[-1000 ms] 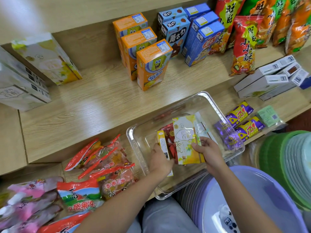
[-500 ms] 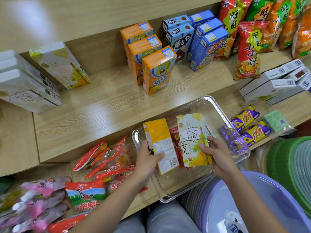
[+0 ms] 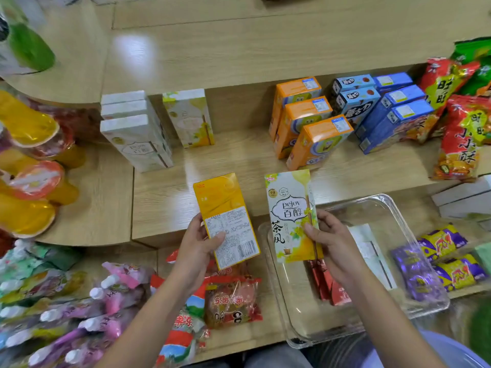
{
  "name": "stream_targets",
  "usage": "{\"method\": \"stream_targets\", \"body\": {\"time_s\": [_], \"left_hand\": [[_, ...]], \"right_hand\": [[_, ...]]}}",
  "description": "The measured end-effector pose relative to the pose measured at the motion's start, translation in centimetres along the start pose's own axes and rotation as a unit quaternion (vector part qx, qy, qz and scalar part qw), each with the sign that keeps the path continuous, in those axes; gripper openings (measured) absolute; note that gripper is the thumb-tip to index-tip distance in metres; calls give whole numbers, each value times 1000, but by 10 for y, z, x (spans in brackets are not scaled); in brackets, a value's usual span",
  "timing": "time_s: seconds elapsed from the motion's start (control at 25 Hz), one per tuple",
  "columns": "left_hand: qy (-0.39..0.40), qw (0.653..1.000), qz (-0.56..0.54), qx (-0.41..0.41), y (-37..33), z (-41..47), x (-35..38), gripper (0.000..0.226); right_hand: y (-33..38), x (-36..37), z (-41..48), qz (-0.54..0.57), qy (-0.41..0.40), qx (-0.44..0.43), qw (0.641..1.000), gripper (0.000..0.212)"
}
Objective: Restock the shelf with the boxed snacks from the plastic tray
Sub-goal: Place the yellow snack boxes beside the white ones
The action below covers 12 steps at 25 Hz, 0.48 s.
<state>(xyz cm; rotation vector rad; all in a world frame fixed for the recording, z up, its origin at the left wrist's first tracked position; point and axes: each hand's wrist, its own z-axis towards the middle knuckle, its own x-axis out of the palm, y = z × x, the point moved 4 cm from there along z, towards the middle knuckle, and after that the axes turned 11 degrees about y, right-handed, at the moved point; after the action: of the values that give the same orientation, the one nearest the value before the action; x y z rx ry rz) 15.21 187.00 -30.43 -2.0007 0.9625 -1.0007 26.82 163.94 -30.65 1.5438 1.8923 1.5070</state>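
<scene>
Orange boxes (image 3: 305, 123) and white boxes (image 3: 138, 139) flanking bare shelf (image 3: 239, 160).

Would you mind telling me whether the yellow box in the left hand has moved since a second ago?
Yes. The yellow box in the left hand has left the clear tray, going up and leftward, toward the shelf.

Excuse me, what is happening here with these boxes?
A person is restocking a wooden shelf with boxed snacks. The left hand holds a yellow box with its printed back facing up, and the right hand holds a pejoy box face up. Both boxes are over the shelf edge, not yet placed. Matching boxes already stand at the back of the shelf. The clear plastic tray on the right holds a red pack and a white box.
</scene>
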Motion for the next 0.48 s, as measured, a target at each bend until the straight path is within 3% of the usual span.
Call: {"method": "stream_targets", "body": {"time_s": [0.04,0.2,0.48], "left_hand": [[-12,1000,-3,6,-7,-3,-13,47],[-57,998,-10,30,-34,-5,-55,46],[-108,990,-67,58,-51,-4,-99,46]], "right_hand": [[1,15,12,-7,16,0,1000,80],[11,78,67,-73,52,-20,996,36],[28,145,163,-103,62,-69,990,30]]}}
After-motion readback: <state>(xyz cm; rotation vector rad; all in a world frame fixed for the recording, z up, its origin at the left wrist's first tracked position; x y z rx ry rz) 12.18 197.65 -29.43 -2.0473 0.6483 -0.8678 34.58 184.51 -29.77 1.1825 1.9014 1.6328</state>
